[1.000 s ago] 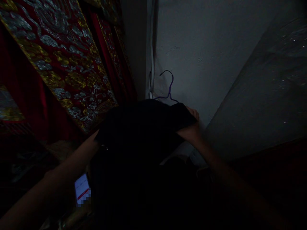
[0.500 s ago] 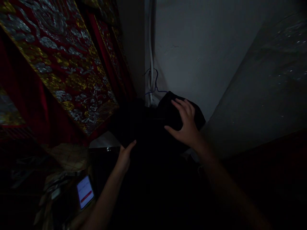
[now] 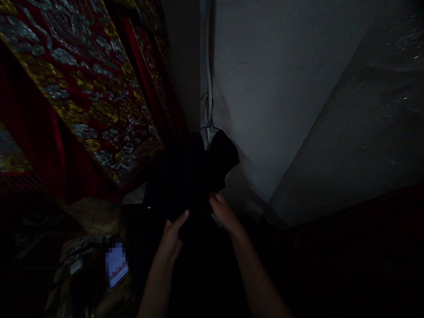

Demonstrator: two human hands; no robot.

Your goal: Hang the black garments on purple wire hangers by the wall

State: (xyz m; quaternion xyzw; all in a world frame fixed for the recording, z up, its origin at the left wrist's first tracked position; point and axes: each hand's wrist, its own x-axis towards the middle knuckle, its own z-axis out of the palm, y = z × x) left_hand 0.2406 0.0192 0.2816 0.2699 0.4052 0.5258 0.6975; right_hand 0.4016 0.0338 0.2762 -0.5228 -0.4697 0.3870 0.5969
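A black short-sleeved garment hangs from a thin bluish wire hanger hooked by a white cable in the wall corner. My left hand grips its lower left side, thumb lying on the front and the fingers behind the dark cloth. On the other side, my right hand is closed, its fingers curled at the garment's right edge below the sleeve. The darkness hides the garment's lower part and most of its folds.
Red drapery with gold and silver embroidery hangs at the left. A lit phone lies among dim clutter at lower left. The white cable runs down the corner beside a pale wall. Glossy sheeting covers the right side.
My right hand has moved down and left from the garment's shoulder, going from spread fingers to closed. The garment's right shoulder has swung inward and the hanger has turned. My left hand is slightly lower.
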